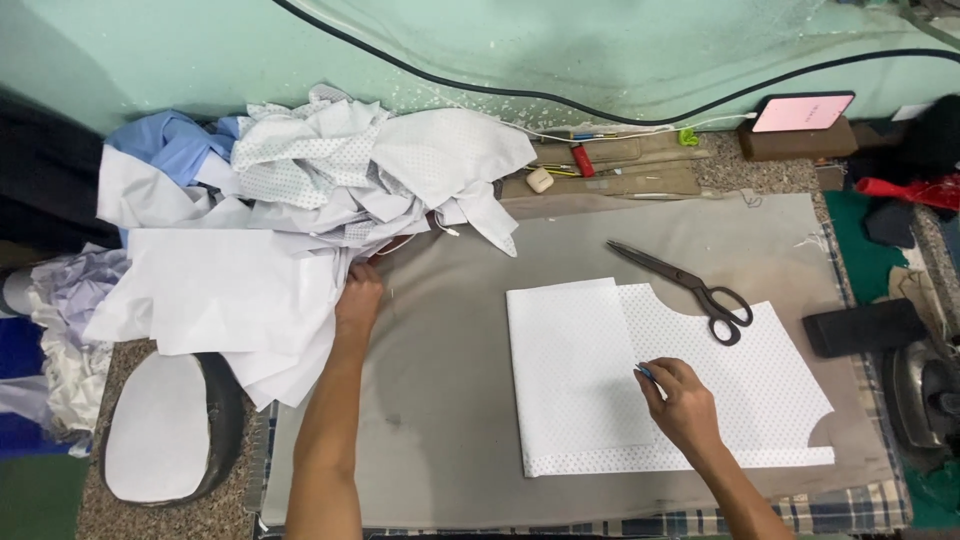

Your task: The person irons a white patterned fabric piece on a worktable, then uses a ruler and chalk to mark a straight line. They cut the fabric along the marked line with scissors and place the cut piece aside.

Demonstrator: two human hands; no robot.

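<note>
White dotted cloth [700, 385] is held flat on the grey surface [440, 400] under the right hand [683, 405], whose grip pinches a small blue marker [645, 372]. Scissors [690, 288] lie just beyond. The left hand [358, 300] is closed on the fabric pile [300, 220], steadying it.

One screen noted: a phone [803, 112] with a lit pink-white rectangular display in a dark frame, propped tilted on a brown block [795, 140] at the far right edge of the tabletop [440, 420], against the green wall. No packages, labels or signs seen.
</note>
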